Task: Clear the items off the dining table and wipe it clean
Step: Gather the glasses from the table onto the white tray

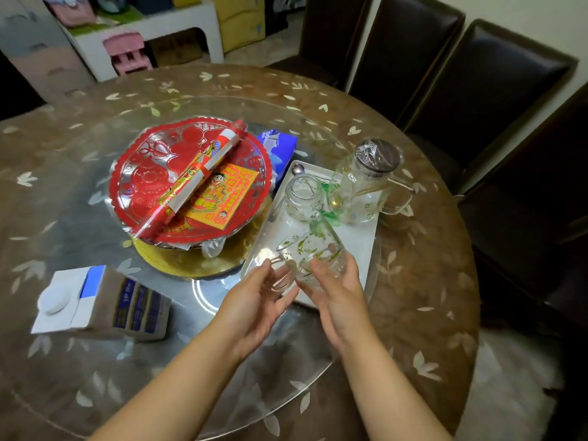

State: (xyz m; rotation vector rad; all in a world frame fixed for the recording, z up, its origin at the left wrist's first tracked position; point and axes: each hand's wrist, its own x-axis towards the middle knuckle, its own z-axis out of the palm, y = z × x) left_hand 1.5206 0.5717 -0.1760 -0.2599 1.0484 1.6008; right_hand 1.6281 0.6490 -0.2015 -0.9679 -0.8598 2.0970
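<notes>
On the round dining table [413,313] lies a white tray [359,246] with a lidded glass pitcher [366,183], an upright glass cup [302,195] and a small spoon [298,169]. A leaf-printed glass cup [313,249] lies tilted at the tray's near end. My left hand [254,300] and my right hand [337,291] reach toward it with fingers straight, one on each side, at or just short of the glass; neither grips anything. To the left stand a red paper-cut platter [149,176] with a wrapped red roll [197,176], and a carton [101,300].
A blue packet [280,148] lies between the platter and the tray. A gold round board [191,259] sits under the platter on the glass turntable [79,249]. Dark chairs [477,74] ring the table's far right. White shelving and a pink stool [127,52] stand behind.
</notes>
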